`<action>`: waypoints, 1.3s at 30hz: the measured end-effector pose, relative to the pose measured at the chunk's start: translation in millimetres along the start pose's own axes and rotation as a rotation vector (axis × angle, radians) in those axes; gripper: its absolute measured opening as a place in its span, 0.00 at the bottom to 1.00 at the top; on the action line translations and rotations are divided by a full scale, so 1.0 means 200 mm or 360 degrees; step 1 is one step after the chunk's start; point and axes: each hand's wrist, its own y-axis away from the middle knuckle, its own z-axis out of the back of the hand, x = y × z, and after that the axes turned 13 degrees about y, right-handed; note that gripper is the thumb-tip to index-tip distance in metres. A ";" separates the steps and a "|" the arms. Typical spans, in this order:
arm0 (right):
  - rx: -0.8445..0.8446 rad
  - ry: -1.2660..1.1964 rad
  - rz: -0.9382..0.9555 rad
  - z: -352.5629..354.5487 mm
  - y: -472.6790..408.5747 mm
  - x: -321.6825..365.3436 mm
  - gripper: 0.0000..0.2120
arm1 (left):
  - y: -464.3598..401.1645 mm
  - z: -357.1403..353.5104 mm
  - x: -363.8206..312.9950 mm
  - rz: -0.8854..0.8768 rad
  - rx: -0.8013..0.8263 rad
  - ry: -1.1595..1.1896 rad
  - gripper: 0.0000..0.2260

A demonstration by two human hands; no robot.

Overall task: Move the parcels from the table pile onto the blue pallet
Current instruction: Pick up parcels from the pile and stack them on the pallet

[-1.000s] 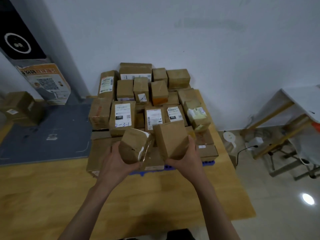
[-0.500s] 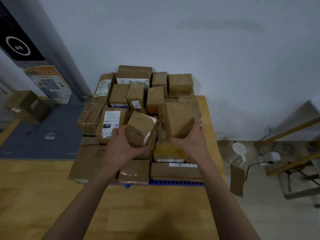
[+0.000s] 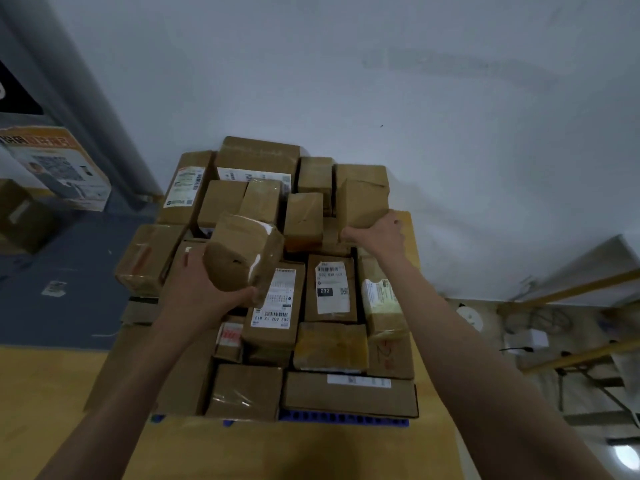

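**A:** Cardboard everywhere lol. The stack of parcels [image 3: 277, 271] fills nearly the whole blue pallet [image 3: 343, 418], only its front edge peeks out at the bottom. The pallet sits on the wooden table [image 3: 52, 410], pushed up to the white wall [image 3: 381, 81].

**B:** So where do our two go? We're gripping one each, fingers curled round both.

**A:** Right hand [image 3: 377, 233] is further out, at the back right corner. Its plain brown box [image 3: 362, 202] stands tall, long axis upright, and looks like it's touching or nearly on the rear row. Can't tell if it's fully set down.

**B:** And the left hand [image 3: 201, 289]?

**A:** Nearer to us and higher, holding the taped parcel [image 3: 242, 254] tilted above the left-middle of the stack, long axis running away from us. I think we're still hunting a slot for it; the gaps straight below look tight.

**B:** Room stuff?

**A:** Printed carton [image 3: 59, 168] leaning at far left, cables [image 3: 533, 327] on the floor to the right.
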 end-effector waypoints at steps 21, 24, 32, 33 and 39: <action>0.0203 0.0329 -0.0056 -0.31 -0.32 0.08 0.56 | -0.12 -0.06 0.07 0.0085 -0.0048 -0.0067 0.51; 0.0232 0.0288 -0.0052 -0.30 -0.33 0.08 0.56 | -0.12 -0.08 0.07 0.0089 -0.0046 -0.0019 0.50; 0.0245 0.0120 0.0044 -0.29 -0.32 0.01 0.51 | -0.09 -0.11 0.05 0.0025 -0.0030 -0.0038 0.49; 0.0255 0.0090 0.0051 -0.29 -0.32 0.00 0.49 | -0.08 -0.11 0.04 0.0026 -0.0025 -0.0049 0.49; 0.0173 0.0097 0.0091 -0.21 -0.26 -0.08 0.39 | -0.04 -0.17 -0.04 0.0028 0.0040 -0.0173 0.50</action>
